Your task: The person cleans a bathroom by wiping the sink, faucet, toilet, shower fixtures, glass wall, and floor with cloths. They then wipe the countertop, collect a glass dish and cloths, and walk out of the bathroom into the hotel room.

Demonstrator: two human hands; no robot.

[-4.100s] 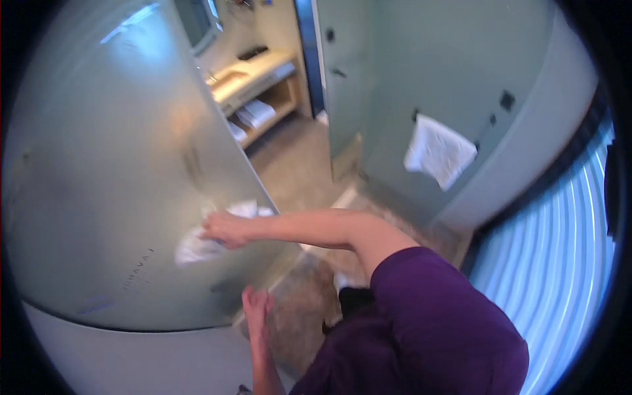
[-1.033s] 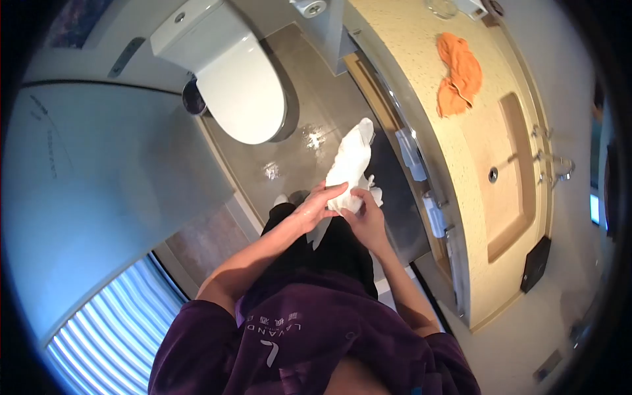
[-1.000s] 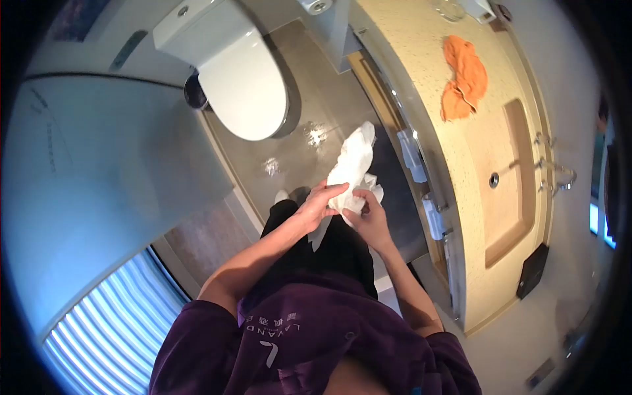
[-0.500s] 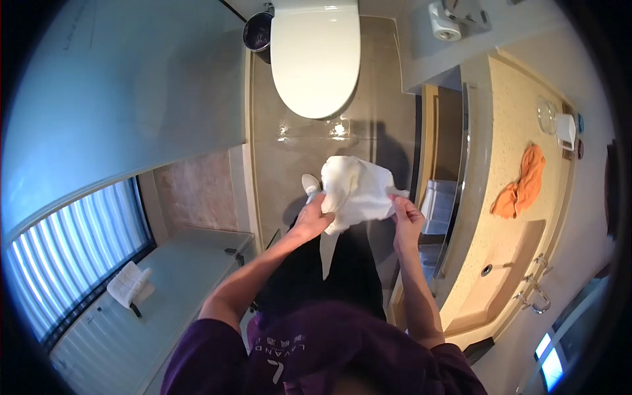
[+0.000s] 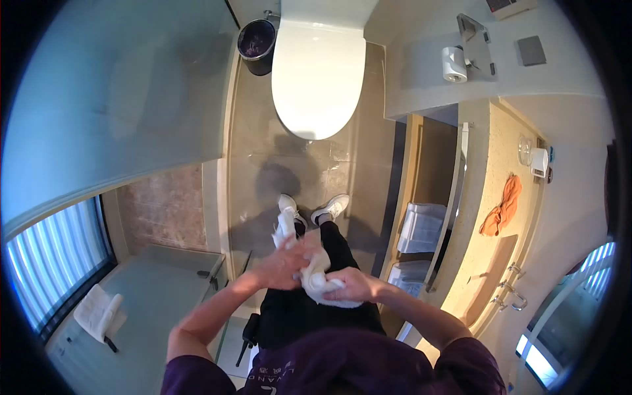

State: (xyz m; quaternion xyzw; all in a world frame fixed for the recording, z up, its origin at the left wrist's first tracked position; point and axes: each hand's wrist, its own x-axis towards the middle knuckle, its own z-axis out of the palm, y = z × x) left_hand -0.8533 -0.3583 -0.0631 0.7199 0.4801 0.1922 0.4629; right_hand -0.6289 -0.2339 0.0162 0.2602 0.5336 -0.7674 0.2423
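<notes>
A white towel (image 5: 316,273) is bunched and twisted between my two hands, above my dark trousers. My left hand (image 5: 289,263) grips it, with a loose end rising past the fingers toward my shoes; this hand is slightly blurred. The fingers of my right hand (image 5: 353,285) are closed around the lower part, and a fold hangs below them.
Ahead stands a toilet (image 5: 319,82) with its lid down, a black bin (image 5: 257,46) beside it. On the right, a counter (image 5: 471,250) bears an orange cloth (image 5: 502,207), with folded white towels (image 5: 421,227) below. A glass panel (image 5: 131,99) is at left.
The towel was spread out between both hands; now it is bunched and nearer my body. My hands have come closer together, and the view has shifted.
</notes>
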